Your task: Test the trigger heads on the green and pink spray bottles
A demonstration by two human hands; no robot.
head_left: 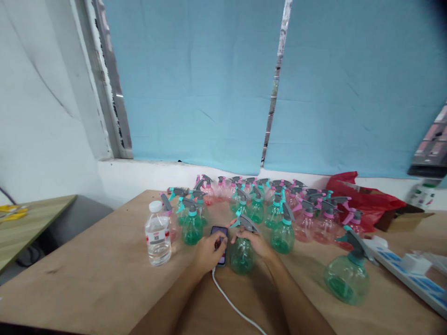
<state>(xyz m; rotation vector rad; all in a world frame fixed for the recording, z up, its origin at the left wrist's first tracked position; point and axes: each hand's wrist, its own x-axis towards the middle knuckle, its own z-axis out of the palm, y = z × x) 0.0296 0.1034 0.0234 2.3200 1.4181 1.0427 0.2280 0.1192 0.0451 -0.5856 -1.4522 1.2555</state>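
My right hand (pixel 249 237) is closed around the neck of a green spray bottle (pixel 241 258), which stands upright on the table. Its trigger head (pixel 246 223) is grey and turquoise. Just left of it lies a smartphone (pixel 222 255) with a lit screen and a white cable (pixel 230 304) at its near end. My left hand (pixel 209 249) is over the phone's left side, its fingers curled together. Whether those fingers hold anything small is hidden. Close by on the left stands another green spray bottle (pixel 192 229); one more (pixel 282 237) is right of my right hand.
Several pink and green spray bottles crowd the back of the wooden table (pixel 87 274). A capped water bottle (pixel 158 237) stands at left. To the right are a larger spray bottle (pixel 347 279), a white power strip (pixel 405 274), a red plastic bag (pixel 366 200) and a cardboard box (pixel 407 221).
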